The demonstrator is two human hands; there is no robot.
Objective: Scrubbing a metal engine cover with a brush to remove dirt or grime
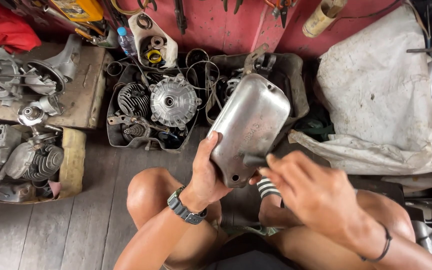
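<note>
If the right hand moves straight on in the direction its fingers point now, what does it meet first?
The right hand points up-left. Its fingers would first meet, or already touch, the grey metal cover held by the left hand; depth is unclear.

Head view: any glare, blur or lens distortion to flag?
Head view: soft daylight, no hard shadows; mild sheen on the dull silver curved metal cover; right hand slightly motion-blurred, left hand sharp; wide-angle bowing at the edges, seen in the grey wooden floor planks.

Dull silver cover point(250, 125), smudged dark, sits between the fingers point(281, 167). Beyond the fingertips: red wall point(226, 30), grey finned cylinder point(132, 98), dirty white cloth point(376, 85). Below them, striped black-and-white cloth point(266, 188).
</note>
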